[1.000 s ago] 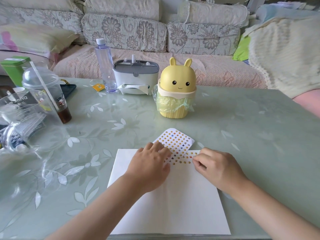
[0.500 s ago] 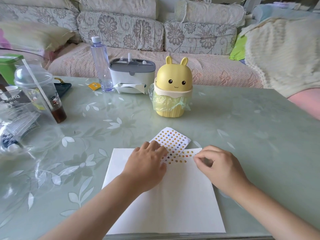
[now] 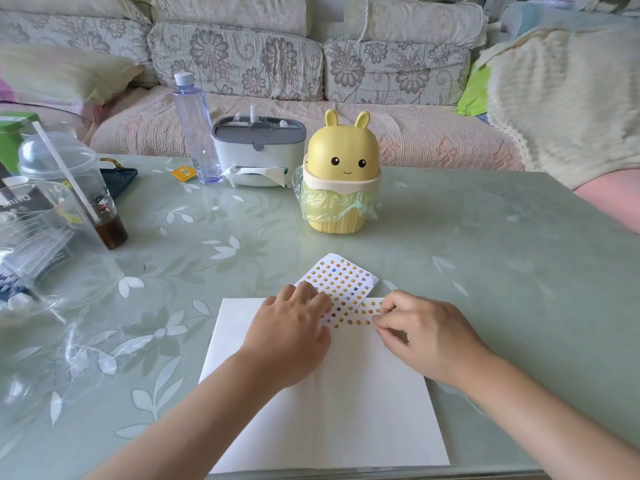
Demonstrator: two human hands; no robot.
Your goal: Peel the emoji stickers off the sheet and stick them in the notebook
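Left hand [image 3: 291, 327]: fingers laid flat and spread, pressing the near edge of the sticker sheet [image 3: 341, 277] where it overlaps the top of the open notebook [image 3: 329, 410]; the sheet's far half lies on the table [image 3: 485, 254]. A short row of stickers [image 3: 362, 312] is already on the page, just right of the sheet. Right hand [image 3: 426, 334]: fingertips drawn together at the right end of that row; whether a sticker sits between them is too small to tell. Judgement: step in hand is placing one sticker. To do it well, keep the left hand's weight on the sheet so it cannot lift or slide, set the sticker down one edge first in line with the row, then rub it flat with a fingertip. Containers, left to right: domed plastic cup [image 3: 69, 188] with straw [image 3: 65, 174], a little dark liquid at the bottom; clear bottle [image 3: 197, 129], capped, fill level unclear; tissue box [image 3: 258, 150], one tissue pulled out at the front; yellow rabbit-eared bin [image 3: 341, 157], lid on, lined with a green bag [image 3: 332, 202], contents hidden
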